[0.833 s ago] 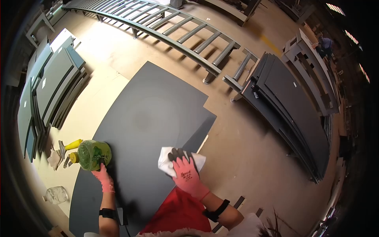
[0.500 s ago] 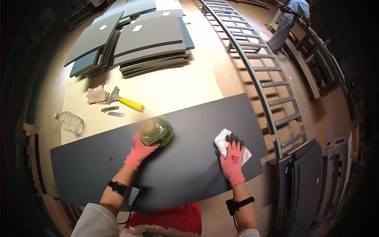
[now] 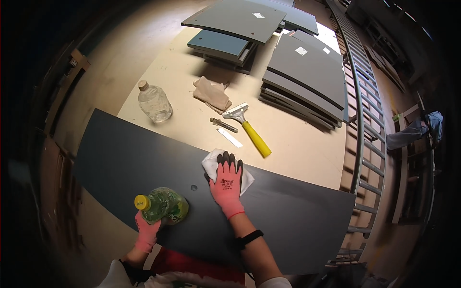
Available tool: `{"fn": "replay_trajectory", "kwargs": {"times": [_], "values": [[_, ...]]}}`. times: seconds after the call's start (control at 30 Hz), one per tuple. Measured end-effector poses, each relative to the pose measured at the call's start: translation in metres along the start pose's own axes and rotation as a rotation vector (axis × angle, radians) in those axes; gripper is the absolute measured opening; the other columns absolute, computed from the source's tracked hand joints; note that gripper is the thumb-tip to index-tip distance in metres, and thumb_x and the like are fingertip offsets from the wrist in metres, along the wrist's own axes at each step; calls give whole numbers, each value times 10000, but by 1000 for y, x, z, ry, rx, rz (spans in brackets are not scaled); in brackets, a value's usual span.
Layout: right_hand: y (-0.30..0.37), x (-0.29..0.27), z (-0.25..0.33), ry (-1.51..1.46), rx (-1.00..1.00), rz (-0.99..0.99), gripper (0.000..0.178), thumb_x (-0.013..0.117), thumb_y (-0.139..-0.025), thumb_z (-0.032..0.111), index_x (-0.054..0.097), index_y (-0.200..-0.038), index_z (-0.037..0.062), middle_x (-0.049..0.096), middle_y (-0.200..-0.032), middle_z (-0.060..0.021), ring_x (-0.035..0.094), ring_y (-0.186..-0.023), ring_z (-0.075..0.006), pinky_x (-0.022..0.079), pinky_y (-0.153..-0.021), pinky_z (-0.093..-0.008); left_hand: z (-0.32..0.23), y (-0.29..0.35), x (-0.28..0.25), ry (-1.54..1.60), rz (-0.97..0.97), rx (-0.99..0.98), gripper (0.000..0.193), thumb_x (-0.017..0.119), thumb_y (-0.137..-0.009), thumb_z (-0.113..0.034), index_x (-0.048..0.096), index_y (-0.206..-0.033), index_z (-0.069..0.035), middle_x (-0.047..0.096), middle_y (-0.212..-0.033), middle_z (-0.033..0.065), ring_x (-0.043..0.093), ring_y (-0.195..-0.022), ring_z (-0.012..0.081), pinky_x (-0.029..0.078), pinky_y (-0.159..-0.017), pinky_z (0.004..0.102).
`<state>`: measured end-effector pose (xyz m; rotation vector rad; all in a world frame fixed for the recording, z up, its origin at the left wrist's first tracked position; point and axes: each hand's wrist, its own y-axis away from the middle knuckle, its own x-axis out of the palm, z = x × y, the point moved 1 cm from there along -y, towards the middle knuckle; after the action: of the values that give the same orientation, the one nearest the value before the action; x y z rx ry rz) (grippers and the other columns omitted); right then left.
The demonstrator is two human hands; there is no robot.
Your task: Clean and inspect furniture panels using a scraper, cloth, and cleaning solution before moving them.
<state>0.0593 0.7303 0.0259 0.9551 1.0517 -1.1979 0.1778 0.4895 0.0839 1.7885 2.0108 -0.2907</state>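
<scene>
In front of me lies a long dark grey panel (image 3: 297, 221) with a small round dark spot. My left hand (image 3: 146, 230), in a pink glove, is closed round a green plastic bottle (image 3: 168, 204) with a yellow cap, held tilted over the panel's near edge. My right hand (image 3: 227, 187), gloved in pink with black fingertips, presses a white cloth (image 3: 210, 164) against the panel near its far edge; the fingers are slightly spread over the cloth. Beyond that edge are a yellow-handled scraper (image 3: 255, 138), a small utility knife (image 3: 224, 125) and a pale flat blade (image 3: 229, 137).
A clear bottle (image 3: 154, 103) and a folded beige cloth (image 3: 211, 94) rest on the pale tabletop (image 3: 189, 127). Stacked grey panels (image 3: 307, 67) fill its far part. A roller conveyor (image 3: 367, 149) runs along the right, and another person (image 3: 422, 129) is beyond it.
The view has turned. My right hand and the cloth have gone left across the panel to near the dark spot. My left hand has brought the green bottle left and nearer to me.
</scene>
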Motion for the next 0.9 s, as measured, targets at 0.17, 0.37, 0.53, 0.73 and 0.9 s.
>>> {"fn": "replay_trajectory", "kwargs": {"times": [0.17, 0.37, 0.53, 0.73, 0.9], "values": [[-92, 45, 125, -143, -137, -17, 605, 593, -792, 358, 439, -1261, 8, 426, -1286, -147, 335, -1258, -298, 141, -1095, -495, 33, -45, -70, 157, -271, 47, 401, 683, -687, -67, 559, -1060, 16, 627, -990, 84, 605, -899, 175, 459, -828, 304], [-115, 64, 195, -179, -197, 19, 553, 576, -805, 364, 474, -1228, 24, 462, -1251, -153, 384, -1217, -305, 184, -1083, -476, 83, -97, -137, -132, -250, 216, 434, 670, -689, -95, 540, -1086, 19, 612, -1027, 116, 601, -951, 220, 452, -838, 326], [-28, 35, 65, -38, 340, 13, 593, 607, -774, 333, 454, -1250, 15, 443, -1284, -158, 375, -1225, -332, 190, -1072, -482, 71, -117, -139, 14, -42, 92, 431, 700, -678, -63, 557, -1078, 7, 615, -1024, 88, 600, -949, 189, 450, -852, 321], [90, -6, -190, 217, 994, -211, 517, 496, -864, 302, 437, -1256, -31, 420, -1336, -202, 344, -1258, -380, 190, -1079, -491, 74, -114, -102, 21, 71, 142, 424, 689, -685, -84, 561, -1079, 7, 618, -1024, 91, 603, -939, 185, 453, -843, 311], [87, 13, -150, 268, 897, -195, 520, 496, -872, 262, 413, -1265, -69, 397, -1341, -241, 326, -1267, -393, 183, -1078, -497, 54, -108, -93, 58, 55, 138, 369, 663, -709, -93, 574, -1048, 24, 635, -987, 89, 613, -903, 175, 459, -816, 299]]}}
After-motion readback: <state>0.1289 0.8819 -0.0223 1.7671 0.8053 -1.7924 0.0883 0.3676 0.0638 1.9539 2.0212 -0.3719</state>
